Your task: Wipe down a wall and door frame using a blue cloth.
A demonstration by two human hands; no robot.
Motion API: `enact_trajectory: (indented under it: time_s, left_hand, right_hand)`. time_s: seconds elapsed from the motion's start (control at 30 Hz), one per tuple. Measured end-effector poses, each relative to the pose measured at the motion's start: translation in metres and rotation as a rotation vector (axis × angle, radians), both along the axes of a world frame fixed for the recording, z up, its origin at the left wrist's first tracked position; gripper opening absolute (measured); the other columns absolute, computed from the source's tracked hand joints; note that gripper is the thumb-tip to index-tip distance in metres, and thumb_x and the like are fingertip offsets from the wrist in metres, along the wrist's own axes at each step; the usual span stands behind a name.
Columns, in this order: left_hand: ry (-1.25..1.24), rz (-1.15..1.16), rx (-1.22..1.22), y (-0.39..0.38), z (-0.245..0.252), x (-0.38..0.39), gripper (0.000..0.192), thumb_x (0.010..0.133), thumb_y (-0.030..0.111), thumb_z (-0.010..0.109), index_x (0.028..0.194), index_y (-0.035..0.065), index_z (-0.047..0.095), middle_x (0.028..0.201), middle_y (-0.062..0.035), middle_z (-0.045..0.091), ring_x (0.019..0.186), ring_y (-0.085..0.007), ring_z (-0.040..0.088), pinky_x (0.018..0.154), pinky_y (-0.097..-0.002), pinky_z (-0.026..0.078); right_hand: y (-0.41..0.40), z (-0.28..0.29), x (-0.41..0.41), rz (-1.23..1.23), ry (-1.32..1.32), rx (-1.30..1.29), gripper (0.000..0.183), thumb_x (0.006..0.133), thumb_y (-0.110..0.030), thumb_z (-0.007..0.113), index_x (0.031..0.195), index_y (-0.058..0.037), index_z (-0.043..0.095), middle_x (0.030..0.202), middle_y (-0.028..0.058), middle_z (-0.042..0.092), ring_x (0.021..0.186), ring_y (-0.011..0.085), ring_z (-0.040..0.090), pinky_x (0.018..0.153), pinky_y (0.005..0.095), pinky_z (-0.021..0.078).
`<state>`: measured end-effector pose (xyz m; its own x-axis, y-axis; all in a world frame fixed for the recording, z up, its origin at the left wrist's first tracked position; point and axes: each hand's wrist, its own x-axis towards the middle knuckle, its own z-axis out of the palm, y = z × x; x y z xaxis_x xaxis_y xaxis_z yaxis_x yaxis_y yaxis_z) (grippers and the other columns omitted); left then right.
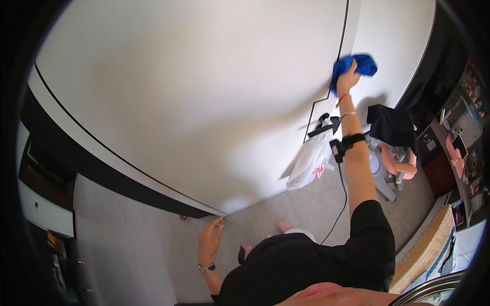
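My right hand (349,79) is pressing a blue cloth (361,64) against a white door (229,76), at a black line that runs up its right side. The arm is stretched out, with a black strap and small device (337,150) on the forearm. Low on the left, my left hand (210,239) holds nothing. Its fingers are loosely bent, with the thumb apart, near the door's bottom corner. Below the cloth, a white plastic bag (312,164) with red print hangs from the black door handle (320,131).
A pink and grey chair (398,162) with a black garment (392,124) over it stands to the right. Farther right is a cluttered desk (453,151). A cable (342,199) hangs from the forearm device. A bed or mattress edge (425,244) lies at lower right, above grey floor (126,237).
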<state>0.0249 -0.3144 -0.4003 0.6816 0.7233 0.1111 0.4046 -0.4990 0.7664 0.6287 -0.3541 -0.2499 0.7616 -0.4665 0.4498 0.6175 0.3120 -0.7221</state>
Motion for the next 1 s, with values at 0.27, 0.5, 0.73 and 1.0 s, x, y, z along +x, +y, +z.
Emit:
enact_trajectory:
  time_s: [0.27, 0.5, 0.73, 1.0]
  left_hand:
    - [0.025, -0.031, 0.094, 0.010, 0.028, 0.003, 0.024, 0.083, 0.014, 0.054, 0.106, 0.0050, 0.058, 0.100, -0.0110, 0.061, 0.086, -0.0257, 0.059, 0.076, -0.0325, 0.045]
    - [0.086, 0.070, 0.014, -0.001, 0.009, -0.035, 0.026, 0.084, 0.012, 0.052, 0.109, 0.0062, 0.057, 0.101, -0.0107, 0.061, 0.086, -0.0245, 0.058, 0.077, -0.0322, 0.045]
    - [0.069, 0.144, -0.011, -0.012, -0.001, -0.052, 0.026, 0.083, 0.013, 0.053, 0.108, 0.0056, 0.056, 0.102, -0.0119, 0.060, 0.089, -0.0287, 0.058, 0.076, -0.0333, 0.045]
    - [0.124, 0.298, -0.350, -0.046, -0.162, -0.132, 0.032, 0.085, 0.024, 0.052, 0.112, 0.0058, 0.054, 0.109, -0.0122, 0.059, 0.097, -0.0276, 0.057, 0.082, -0.0345, 0.044]
  right_hand:
    - [-0.006, -0.160, 0.002, 0.132, 0.644, -0.173, 0.066, 0.085, -0.054, 0.037, 0.084, 0.0076, 0.061, 0.078, 0.0139, 0.062, 0.071, 0.0245, 0.056, 0.071, 0.0358, 0.0435]
    - [0.030, -0.043, -0.094, 0.067, -0.031, 0.003, 0.028, 0.074, -0.018, 0.061, 0.086, 0.0069, 0.059, 0.086, 0.0108, 0.062, 0.073, 0.0184, 0.055, 0.070, 0.0311, 0.0454]
    - [0.099, 0.021, -0.242, -0.142, -1.050, -0.550, 0.046, 0.067, -0.029, 0.070, 0.109, -0.0149, 0.060, 0.116, 0.0013, 0.057, 0.110, 0.0292, 0.049, 0.094, 0.0407, 0.0343]
    - [0.143, -0.120, -0.307, -0.157, -1.263, -1.038, 0.056, 0.073, -0.024, 0.060, 0.124, -0.0403, 0.045, 0.127, -0.0178, 0.045, 0.118, 0.0203, 0.041, 0.097, 0.0426, 0.0236]
